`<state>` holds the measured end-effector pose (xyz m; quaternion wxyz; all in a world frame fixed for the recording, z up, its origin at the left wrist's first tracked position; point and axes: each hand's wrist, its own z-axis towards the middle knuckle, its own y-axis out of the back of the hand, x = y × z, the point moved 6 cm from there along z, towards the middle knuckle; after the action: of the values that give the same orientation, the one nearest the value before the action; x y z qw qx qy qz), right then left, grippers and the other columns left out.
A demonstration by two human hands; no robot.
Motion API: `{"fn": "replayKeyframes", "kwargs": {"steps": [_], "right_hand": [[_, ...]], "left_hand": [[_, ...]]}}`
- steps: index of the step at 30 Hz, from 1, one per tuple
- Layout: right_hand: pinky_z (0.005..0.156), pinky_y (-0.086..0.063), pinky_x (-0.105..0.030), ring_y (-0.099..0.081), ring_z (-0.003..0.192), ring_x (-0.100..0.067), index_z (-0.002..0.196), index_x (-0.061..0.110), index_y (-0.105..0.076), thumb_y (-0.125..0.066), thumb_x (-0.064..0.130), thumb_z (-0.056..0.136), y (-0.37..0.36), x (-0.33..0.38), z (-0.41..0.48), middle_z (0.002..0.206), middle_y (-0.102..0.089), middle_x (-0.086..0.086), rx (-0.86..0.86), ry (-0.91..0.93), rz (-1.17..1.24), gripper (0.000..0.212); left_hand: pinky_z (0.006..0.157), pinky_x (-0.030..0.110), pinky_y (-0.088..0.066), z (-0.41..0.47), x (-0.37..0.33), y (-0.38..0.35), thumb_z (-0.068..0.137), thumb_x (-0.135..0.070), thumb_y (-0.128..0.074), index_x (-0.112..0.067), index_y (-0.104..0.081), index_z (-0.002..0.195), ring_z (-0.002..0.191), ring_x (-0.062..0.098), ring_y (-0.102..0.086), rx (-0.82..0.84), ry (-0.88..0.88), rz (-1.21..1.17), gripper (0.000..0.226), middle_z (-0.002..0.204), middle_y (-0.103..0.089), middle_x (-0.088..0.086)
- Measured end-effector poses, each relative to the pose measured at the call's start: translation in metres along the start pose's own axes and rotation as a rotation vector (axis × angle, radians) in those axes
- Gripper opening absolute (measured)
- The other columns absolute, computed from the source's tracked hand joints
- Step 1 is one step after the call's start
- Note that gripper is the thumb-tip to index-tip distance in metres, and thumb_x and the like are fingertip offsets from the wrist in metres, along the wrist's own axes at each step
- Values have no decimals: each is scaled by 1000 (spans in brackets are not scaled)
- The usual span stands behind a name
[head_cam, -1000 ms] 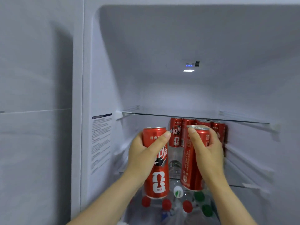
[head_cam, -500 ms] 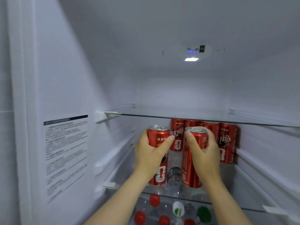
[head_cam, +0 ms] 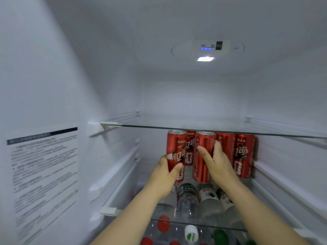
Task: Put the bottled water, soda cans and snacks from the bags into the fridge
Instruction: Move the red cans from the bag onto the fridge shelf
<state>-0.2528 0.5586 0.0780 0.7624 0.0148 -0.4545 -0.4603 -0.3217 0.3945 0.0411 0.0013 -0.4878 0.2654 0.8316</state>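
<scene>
Both my arms reach into the open fridge, between its two glass shelves. My left hand (head_cam: 165, 171) grips a tall red soda can (head_cam: 176, 149) low on its body. My right hand (head_cam: 218, 162) wraps around a second red soda can (head_cam: 203, 156) just to the right of the first. Both cans are upright, deep over the lower glass shelf (head_cam: 194, 221); whether they touch it is hidden. Behind them, a row of several red soda cans (head_cam: 244, 156) stands along the back wall. Water bottles (head_cam: 187, 197) lie on their sides on this shelf in front of the cans.
An upper glass shelf (head_cam: 194, 127) runs just over the can tops. Bottle caps in red, white and green (head_cam: 191, 233) show below the lower shelf. A printed label (head_cam: 44, 175) is on the left inner wall. A light and control panel (head_cam: 208, 50) sit in the ceiling.
Both hands have pushed the two cans deeper into the fridge toward the back row, and my view has moved closer in. The grips have slid lower on the cans.
</scene>
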Motion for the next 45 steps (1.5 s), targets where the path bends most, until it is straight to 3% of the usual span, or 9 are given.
{"fn": "replayKeyframes", "kwargs": {"steps": [6, 10, 14, 19, 26, 30, 35, 39, 45], "right_hand": [[80, -57, -33, -63, 92, -9, 126, 21, -49, -60, 57, 83, 10, -12, -8, 108, -62, 10, -141, -47, -122, 58], [59, -49, -25, -57, 66, -7, 90, 21, -53, -68, 42, 83, 30, 5, -17, 79, -59, 8, -345, 78, -143, 26], [53, -53, -31, -60, 50, -14, 71, 17, -62, -55, 28, 94, 15, 9, -18, 58, -63, -6, -73, 111, 100, 27], [56, -53, -24, -67, 57, -13, 79, 19, -71, -58, 20, 93, 2, 1, -17, 65, -71, -1, 71, 26, 122, 19], [70, -58, -34, -68, 68, -7, 83, 28, -72, -57, 23, 93, 7, -11, -13, 72, -72, 7, -16, -14, 42, 19], [84, -57, -33, -65, 90, -3, 111, 24, -70, -57, 26, 92, 3, -22, -10, 96, -70, 14, 22, -53, -22, 23], [83, -56, -31, -64, 90, 0, 107, 29, -71, -57, 27, 90, 1, -24, -10, 95, -70, 16, 30, -69, -50, 22], [70, -52, -25, -63, 80, 0, 89, 31, -72, -58, 28, 89, 13, -22, -10, 80, -70, 16, -91, -64, -29, 14], [65, -58, -34, -65, 70, -7, 88, 21, -71, -58, 29, 89, 28, -28, -8, 74, -69, 10, -268, -118, -11, 16]], "left_hand": [[90, 26, -47, 2, 4, -2, 93, -44, -50, -21, -48, 128, 110, 11, -54, 14, -13, 103, 42, 124, -56, -3], [86, 23, -45, 1, 3, 0, 93, -43, -52, -21, -48, 128, 106, 8, -54, 14, -9, 74, 42, 123, -56, -5], [86, 25, -48, 3, 4, 2, 91, -40, -58, -22, -51, 125, 102, 8, -56, -38, -1, 42, 39, 118, -59, -6], [88, 32, -52, 2, 3, 8, 85, -37, -67, -24, -52, 122, 102, 10, -58, -129, 3, 19, 42, 117, -59, -6], [59, 6, -35, -2, -1, 14, 84, -28, -69, -21, -48, 124, 91, 2, -49, -212, -39, 79, 45, 116, -48, -8], [62, 8, -36, -2, -1, 15, 80, -27, -73, -25, -48, 110, 88, 2, -54, -264, -53, 56, 40, 112, -53, -5], [61, 11, -40, -4, -6, 15, 80, -21, -73, -22, -46, 103, 79, 4, -54, -286, -95, 57, 36, 97, -54, -5], [61, 9, -47, -5, -12, 9, 82, -18, -70, -21, -48, 104, 75, 6, -54, -241, -144, 55, 31, 97, -54, -3], [84, 7, -42, -5, -15, -15, 92, -23, -57, -22, -38, 139, 108, -2, -48, 21, -230, 156, 51, 131, -41, -9]]}}
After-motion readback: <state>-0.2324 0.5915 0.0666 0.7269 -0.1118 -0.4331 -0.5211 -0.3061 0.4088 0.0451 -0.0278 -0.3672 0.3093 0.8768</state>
